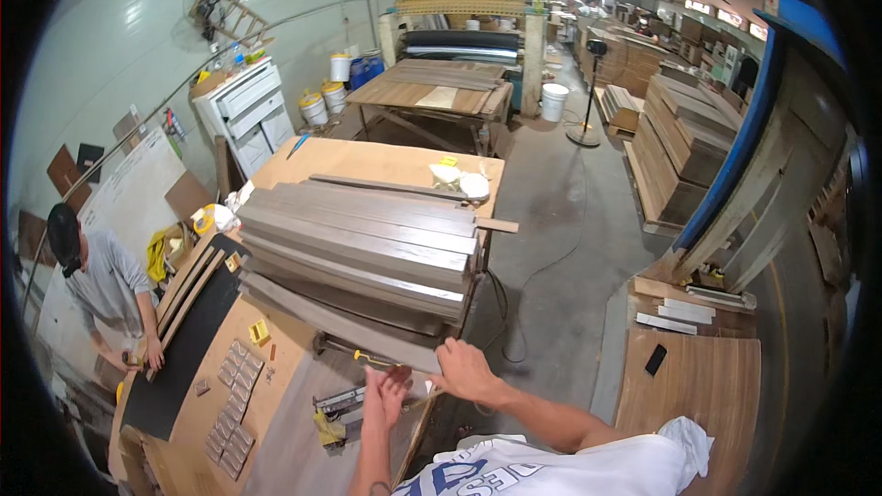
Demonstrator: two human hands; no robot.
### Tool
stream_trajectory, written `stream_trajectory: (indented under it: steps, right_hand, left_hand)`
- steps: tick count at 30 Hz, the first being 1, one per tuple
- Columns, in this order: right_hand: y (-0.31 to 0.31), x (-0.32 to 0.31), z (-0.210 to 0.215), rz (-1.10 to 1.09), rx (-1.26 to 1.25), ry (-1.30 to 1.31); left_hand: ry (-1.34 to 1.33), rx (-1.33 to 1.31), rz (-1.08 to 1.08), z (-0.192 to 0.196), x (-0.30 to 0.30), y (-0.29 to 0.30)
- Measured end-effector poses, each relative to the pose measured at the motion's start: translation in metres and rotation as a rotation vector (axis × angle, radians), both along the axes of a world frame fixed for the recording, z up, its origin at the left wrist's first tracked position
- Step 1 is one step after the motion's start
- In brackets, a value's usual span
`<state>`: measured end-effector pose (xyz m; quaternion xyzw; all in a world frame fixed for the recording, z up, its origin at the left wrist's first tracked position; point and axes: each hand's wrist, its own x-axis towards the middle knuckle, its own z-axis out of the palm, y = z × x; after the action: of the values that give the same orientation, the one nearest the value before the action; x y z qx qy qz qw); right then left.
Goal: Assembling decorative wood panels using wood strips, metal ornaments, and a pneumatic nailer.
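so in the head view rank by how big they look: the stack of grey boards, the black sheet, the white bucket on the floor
1. stack of grey boards
2. black sheet
3. white bucket, though it stands far from the camera, so it may only look small.

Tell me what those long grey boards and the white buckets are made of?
The long grey boards look like wood with a dull grey-brown finish: faint grain lines and paler cut ends show. The right hand touches the lowest board's end. The white buckets seem to be plastic, smooth and slightly shiny, though they are too far away to be sure.
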<state>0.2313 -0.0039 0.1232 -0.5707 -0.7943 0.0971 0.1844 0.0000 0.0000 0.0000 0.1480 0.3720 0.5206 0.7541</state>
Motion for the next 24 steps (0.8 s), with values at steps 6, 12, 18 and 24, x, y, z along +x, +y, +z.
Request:
stream_trajectory:
  steps: [6, 12, 18, 24]
  right_hand:
    - [-0.090, 0.054, 0.037, 0.012, -0.114, 0.147]
    - [-0.102, 0.125, 0.025, 0.063, -0.470, 0.266]
    - [-0.072, 0.192, -0.037, -0.003, -1.221, 0.844]
    - [-0.030, 0.055, -0.046, 0.043, -1.142, 0.806]
  left_hand:
    - [-0.358, 0.239, 0.178, 0.045, 0.009, 0.057]
    - [-0.260, 0.326, 0.687, 0.083, -0.072, 0.020]
    - [-0.028, 0.355, 1.048, 0.095, -0.197, -0.089]
    - [0.103, 0.089, 1.440, 0.053, -0.253, -0.248]
